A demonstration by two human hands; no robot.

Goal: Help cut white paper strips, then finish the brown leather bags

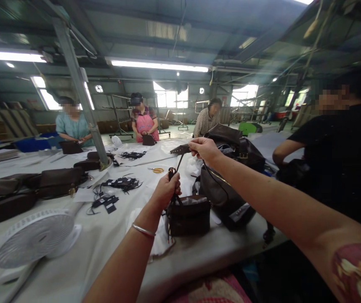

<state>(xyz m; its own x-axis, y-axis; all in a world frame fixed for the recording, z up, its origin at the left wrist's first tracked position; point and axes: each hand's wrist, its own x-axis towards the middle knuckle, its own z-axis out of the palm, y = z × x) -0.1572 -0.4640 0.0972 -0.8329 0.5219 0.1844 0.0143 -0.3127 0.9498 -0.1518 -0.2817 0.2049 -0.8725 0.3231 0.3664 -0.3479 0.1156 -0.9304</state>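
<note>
My right hand (206,150) is stretched forward, pinching a flat dark leather strap (179,149) whose pointed end has a row of small holes or studs. A thin part of the strap runs down from there to my left hand (168,188). The fingers of that hand are closed round the strap beside a small metal buckle (172,170). Just below stands a small dark brown handbag (189,219), its top open with clear plastic showing inside. Thin cords with reddish tips hang along the bag's left side.
Larger dark bags (221,189) are piled on the right. Yellow-handled scissors (157,170), black tags (122,184) and a white fan (37,240) lie or stand leftward on the white-covered table (104,240). A metal post (79,84) rises there. Several co-workers surround the table, one close at right.
</note>
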